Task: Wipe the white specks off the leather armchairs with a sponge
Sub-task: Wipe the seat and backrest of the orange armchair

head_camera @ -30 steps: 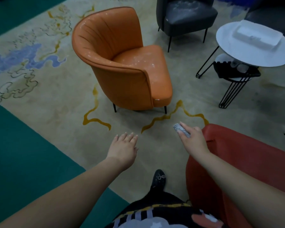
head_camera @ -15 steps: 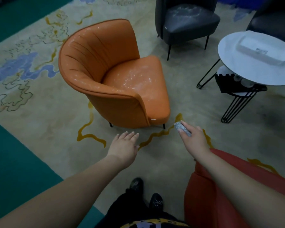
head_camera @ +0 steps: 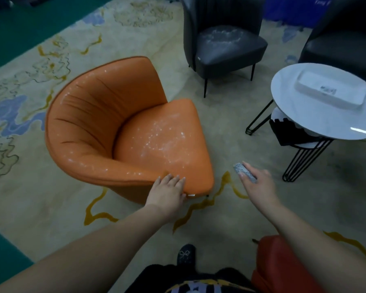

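The left hand (head_camera: 167, 192) lies flat with straight fingers on the near front corner of the orange armchair (head_camera: 106, 132), where the arm meets the seat. The right hand (head_camera: 257, 185) is stretched out over the carpet (head_camera: 230, 132), just right of that chair and apart from it, pinching a small grey sponge (head_camera: 244, 172) between thumb and fingers. White specks (head_camera: 163, 136) are scattered across the orange seat, with more along the rim of the curved back. Beyond it stands a dark grey armchair (head_camera: 222, 39), its seat also smeared with white. To the right is a round white table (head_camera: 325, 106) on black wire legs, with a white rectangular tray (head_camera: 330, 90) on top. A red seat (head_camera: 283, 265) shows under the right forearm, and a black shoe (head_camera: 185, 253) on the carpet below.
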Motion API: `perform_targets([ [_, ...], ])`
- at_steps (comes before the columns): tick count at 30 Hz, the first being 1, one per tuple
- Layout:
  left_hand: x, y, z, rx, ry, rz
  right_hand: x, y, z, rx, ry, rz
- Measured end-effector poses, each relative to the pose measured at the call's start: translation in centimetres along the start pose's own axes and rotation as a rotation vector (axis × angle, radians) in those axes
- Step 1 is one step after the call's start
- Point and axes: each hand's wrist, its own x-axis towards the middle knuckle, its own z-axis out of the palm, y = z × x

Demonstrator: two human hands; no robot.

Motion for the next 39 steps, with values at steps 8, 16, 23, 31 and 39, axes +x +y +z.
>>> perform_targets([
  [8, 9.7, -0.1, -2.5, 0.013, -0.039, -0.047, 9.5, -0.8, -2.1, -0.041, -0.038, 0.024],
  [16, 19.4, 2.6, -4.5, -0.036, -0.044, -0.210, 23.4, 0.0, -4.0, -0.067, -0.239, -0.052],
  [23, 23.5, 4.4, -4.9, -0.271, -0.075, -0.495, 33.8, -1.2, -4.6, -0.146, -0.374, -0.188],
  [31, 23.8, 0.4, -3.6, -0.359, -0.113, -0.756, 39.3, -7.5, 0.7, -0.167, -0.526, -0.387],
  [39, 26.7, -3.8, -5.1, -0.363, -0.043, -0.807, 43.5, -14.7, 8.2, -0.193, -0.677, -0.523],
])
